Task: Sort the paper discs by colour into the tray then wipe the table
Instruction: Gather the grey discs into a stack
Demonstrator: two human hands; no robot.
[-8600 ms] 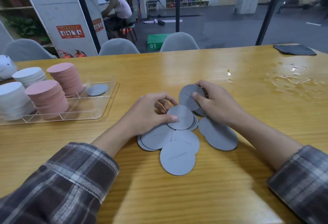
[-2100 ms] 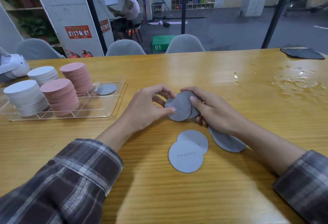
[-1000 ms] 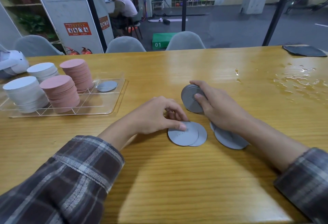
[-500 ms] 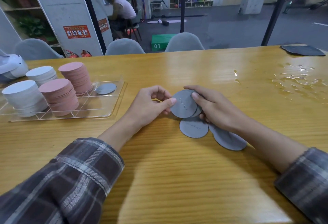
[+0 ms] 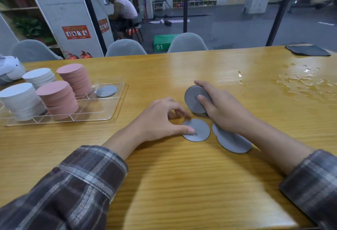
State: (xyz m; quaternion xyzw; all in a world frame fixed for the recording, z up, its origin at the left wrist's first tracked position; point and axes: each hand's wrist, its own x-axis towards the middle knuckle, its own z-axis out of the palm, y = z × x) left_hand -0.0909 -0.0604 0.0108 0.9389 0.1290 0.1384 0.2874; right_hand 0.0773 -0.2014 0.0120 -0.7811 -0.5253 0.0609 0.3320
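Moved down: left hand [image 5: 160, 118] apparently pinching grey disc [image 5: 199, 129]; right hand [image 5: 224, 109] grips stack [image 5: 191, 98].

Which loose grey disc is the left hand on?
The single flat disc under the left hand's thumb; the right hand grips a stack beyond it, and other discs lie beneath the right wrist.

grey discs [image 5: 198, 131] on table [image 5: 182, 184], stacks [image 5: 58, 98] in tray [image 5: 118, 102]
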